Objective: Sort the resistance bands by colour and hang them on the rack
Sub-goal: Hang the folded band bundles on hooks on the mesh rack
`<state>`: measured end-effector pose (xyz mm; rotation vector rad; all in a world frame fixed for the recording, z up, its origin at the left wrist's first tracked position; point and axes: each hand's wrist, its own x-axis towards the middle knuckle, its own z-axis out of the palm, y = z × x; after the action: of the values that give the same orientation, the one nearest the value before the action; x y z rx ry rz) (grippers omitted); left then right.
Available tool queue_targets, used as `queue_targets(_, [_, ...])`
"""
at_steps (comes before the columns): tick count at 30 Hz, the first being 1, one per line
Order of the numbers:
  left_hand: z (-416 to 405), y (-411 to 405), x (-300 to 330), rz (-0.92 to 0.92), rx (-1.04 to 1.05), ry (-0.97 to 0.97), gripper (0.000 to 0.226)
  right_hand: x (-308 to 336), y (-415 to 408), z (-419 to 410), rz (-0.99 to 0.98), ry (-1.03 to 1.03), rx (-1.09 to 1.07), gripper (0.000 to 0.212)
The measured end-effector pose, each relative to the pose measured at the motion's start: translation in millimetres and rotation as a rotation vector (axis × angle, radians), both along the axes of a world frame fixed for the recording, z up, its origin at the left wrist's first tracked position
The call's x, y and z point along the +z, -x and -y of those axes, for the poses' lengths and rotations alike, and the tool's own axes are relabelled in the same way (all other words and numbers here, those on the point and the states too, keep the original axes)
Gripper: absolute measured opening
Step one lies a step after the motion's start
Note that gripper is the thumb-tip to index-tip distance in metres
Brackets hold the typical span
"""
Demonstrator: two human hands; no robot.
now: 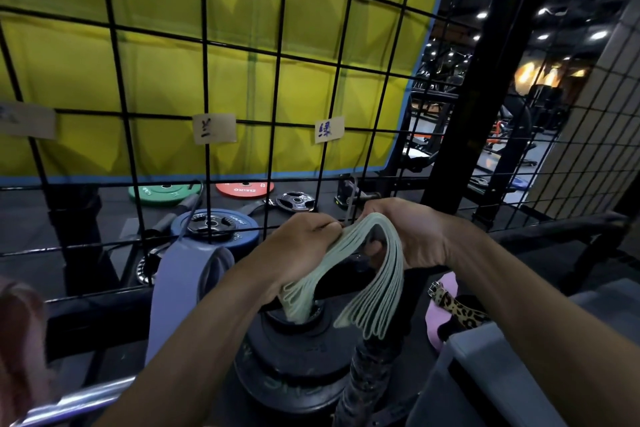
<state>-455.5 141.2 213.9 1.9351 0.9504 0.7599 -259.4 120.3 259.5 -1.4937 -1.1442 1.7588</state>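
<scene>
Both my hands hold a bunch of several pale green resistance bands [377, 288] up against the black wire grid rack [207, 80]. My left hand [304, 246] pinches the top of the bunch at a small metal hook [349, 211] on the grid. My right hand [412, 232] grips the fold of the bands from the right; their loops droop down on both sides. Blue-purple bands [183, 284] hang from the grid further left. Paper labels [329, 129] with handwritten characters are stuck on the grid, one above the hook, another [214, 128] above the blue bands.
Black weight plates [294, 350] stack on a post below my hands. A grey bin [485, 374] stands at lower right beside a pink band and leopard-print strap [457, 308]. Behind the grid lie coloured plates [214, 225] on the floor and a yellow mat [173, 45].
</scene>
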Motion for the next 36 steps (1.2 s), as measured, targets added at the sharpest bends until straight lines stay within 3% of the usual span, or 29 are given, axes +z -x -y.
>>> queue_targets(3, [0,-1,-2,0.026,0.0,0.035,0.029,1,-1,0,0.101,-0.039,0.051,0.032])
queue_targets(8, [-1,0,-6,0.062,-0.044,0.016,0.032,2,4,2,0.097,-0.097,0.057,0.035])
queue_targets(12, [2,-5,-3,0.162,-0.097,0.078,0.067,4,6,1,0.109,-0.122,-0.013,0.034])
queue_targets(14, [6,-6,-4,0.116,-0.132,0.006,0.08,4,6,1,0.113,-0.114,-0.007,0.03])
queue_targets(19, [4,-5,-10,0.114,-0.028,-0.106,0.068,2,6,-2,0.082,-0.088,0.039,0.031])
queue_targets(26, [-2,-3,-7,0.158,-0.097,-0.048,0.052,-4,-8,-7,0.157,-0.185,0.111,0.036])
queue_targets(29, [-3,-3,-9,0.165,-0.113,-0.048,0.048,-5,-15,-9,0.195,-0.234,0.178,0.026])
queue_targets(33, [-5,-3,-12,0.067,-0.067,-0.133,0.055,-16,-18,-7,0.123,-0.326,0.12,0.021])
queue_targets(36, [1,-5,-8,0.051,-0.071,-0.081,0.069,-30,-15,-1,0.102,-0.415,0.058,0.041])
